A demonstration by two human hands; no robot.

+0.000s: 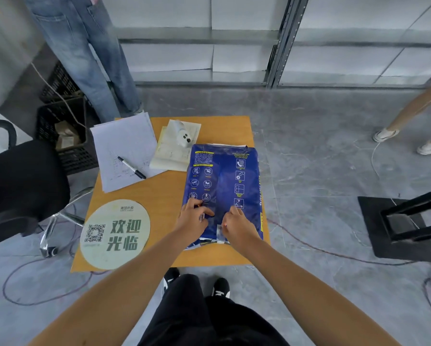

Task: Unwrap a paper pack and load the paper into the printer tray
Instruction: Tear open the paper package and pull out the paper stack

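A blue-wrapped paper pack (224, 181) lies flat on the right half of a small orange table (169, 191), printed back side up. My left hand (193, 218) rests on the pack's near left part with its fingers spread on the wrapper. My right hand (235, 222) sits just beside it, fingertips pinching at the wrapper's centre seam. The near end of the wrapper looks torn, with white showing. No printer is in view.
Loose white sheets (124, 148) with a black marker (132, 167) lie at the table's far left. A white camera (183, 136) sits on folded papers. A round sign (115, 233) covers the near left. An office chair (22, 191), crates, floor cables and two standing people surround the table.
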